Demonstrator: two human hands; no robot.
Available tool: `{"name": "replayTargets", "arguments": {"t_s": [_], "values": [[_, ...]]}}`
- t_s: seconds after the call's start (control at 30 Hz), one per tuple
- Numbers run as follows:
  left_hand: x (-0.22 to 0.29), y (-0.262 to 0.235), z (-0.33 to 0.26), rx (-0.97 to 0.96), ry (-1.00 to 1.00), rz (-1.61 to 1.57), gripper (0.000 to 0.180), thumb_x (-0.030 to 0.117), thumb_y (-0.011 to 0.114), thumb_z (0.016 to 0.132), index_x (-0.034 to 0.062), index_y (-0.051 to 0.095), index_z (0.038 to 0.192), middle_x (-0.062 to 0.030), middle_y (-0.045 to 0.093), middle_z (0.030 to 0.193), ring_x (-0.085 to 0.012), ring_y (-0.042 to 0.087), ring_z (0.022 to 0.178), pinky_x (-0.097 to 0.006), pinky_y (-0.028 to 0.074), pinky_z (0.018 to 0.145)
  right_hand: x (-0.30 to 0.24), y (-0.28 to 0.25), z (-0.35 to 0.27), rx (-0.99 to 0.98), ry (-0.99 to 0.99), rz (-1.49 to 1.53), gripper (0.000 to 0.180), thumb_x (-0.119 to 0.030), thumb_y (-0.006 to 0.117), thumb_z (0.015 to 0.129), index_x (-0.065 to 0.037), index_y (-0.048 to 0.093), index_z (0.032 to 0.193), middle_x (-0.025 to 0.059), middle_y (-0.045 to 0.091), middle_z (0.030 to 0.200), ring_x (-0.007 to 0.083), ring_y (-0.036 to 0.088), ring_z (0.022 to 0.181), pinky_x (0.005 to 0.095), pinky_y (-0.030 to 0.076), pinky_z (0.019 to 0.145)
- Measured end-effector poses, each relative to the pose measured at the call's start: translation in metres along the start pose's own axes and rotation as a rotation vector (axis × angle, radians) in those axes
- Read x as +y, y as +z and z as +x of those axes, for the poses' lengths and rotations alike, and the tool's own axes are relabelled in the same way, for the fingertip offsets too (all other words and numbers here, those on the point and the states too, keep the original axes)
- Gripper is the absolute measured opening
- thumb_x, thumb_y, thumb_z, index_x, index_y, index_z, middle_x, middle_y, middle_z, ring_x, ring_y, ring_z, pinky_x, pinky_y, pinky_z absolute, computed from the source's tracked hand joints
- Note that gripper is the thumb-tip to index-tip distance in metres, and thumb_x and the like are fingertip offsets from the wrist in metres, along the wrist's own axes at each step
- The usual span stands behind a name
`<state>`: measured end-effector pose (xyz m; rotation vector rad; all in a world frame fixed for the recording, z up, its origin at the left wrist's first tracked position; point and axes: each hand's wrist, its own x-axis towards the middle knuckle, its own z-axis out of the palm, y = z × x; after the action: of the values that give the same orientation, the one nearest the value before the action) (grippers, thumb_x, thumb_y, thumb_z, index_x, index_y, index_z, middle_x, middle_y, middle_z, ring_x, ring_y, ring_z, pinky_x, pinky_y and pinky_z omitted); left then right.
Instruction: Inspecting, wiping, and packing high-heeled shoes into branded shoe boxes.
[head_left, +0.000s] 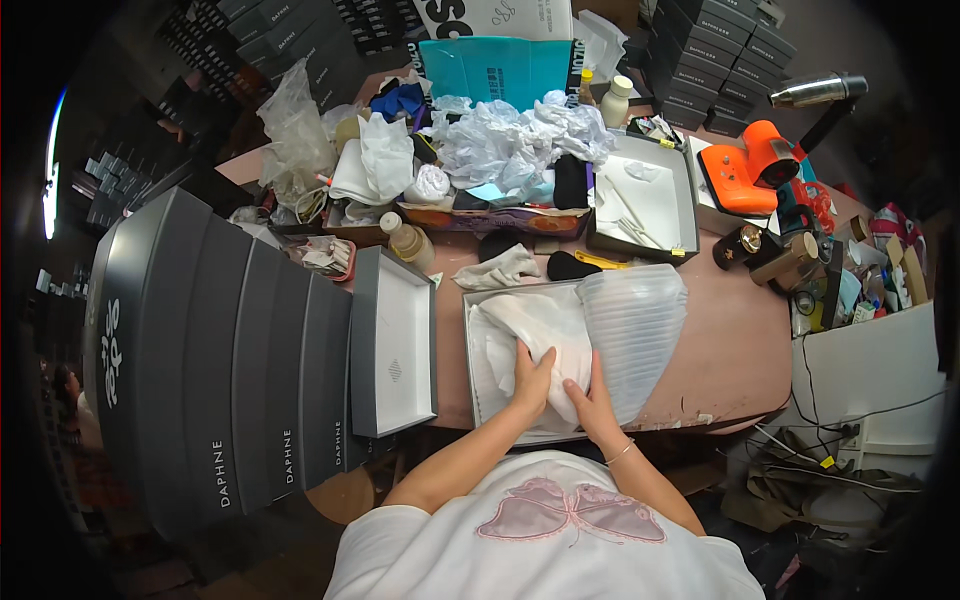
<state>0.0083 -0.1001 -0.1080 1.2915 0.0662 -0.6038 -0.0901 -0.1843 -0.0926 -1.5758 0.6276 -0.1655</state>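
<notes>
A bundle wrapped in white tissue paper [548, 325] lies in an open shoe box [468, 345] in front of me; what it wraps is hidden. My left hand [532, 382] is closed on the bundle's left side, thumb on top. From the right, my right hand [594, 402] grips its near end, the fingers partly hidden behind the paper. A clear ribbed air-cushion bag [632, 335] lies over the box's right side, just beyond my right hand. Left of the box stands a grey box lid [395, 345] with its white inside showing.
Stacked dark shoe boxes [210, 350] rise at the left. Behind the work lie a carton of crumpled paper [520, 150], an open tray [645, 195], a yellow-handled brush [590, 262] and a bottle [405, 238]. An orange tool [745, 170] stands at the right of the pink table [740, 330].
</notes>
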Motion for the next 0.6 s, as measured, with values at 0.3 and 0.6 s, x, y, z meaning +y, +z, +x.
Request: {"name": "replayTargets", "arguments": {"t_s": [0.3,0.6], "values": [[-0.005,-0.022,-0.004,0.025,0.142,0.414,0.058,0.009,0.057,0.089,-0.0033,0.032,0.14,-0.0203,0.047,0.134,-0.0278,0.043,0.126,-0.036,0.032,0.107,0.03,0.001,0.001,-0.003,-0.126,-0.442,0.086,-0.008,0.063,0.084,0.011,0.005,0.145,0.0384,0.024,0.143,0.048,0.028,0.134,0.0429,0.023,0.112],[-0.006,-0.055,-0.023,-0.383,0.588,1.43,0.057,0.022,0.057,0.089,-0.001,0.039,0.138,-0.0219,0.05,0.132,-0.0344,0.041,0.13,-0.055,0.021,0.11,-0.027,-0.043,-0.035,-0.301,0.069,-0.391,0.047,-0.015,0.06,0.09,0.006,0.047,0.129,0.0262,0.053,0.122,0.0336,0.055,0.112,0.0364,0.046,0.093]]}}
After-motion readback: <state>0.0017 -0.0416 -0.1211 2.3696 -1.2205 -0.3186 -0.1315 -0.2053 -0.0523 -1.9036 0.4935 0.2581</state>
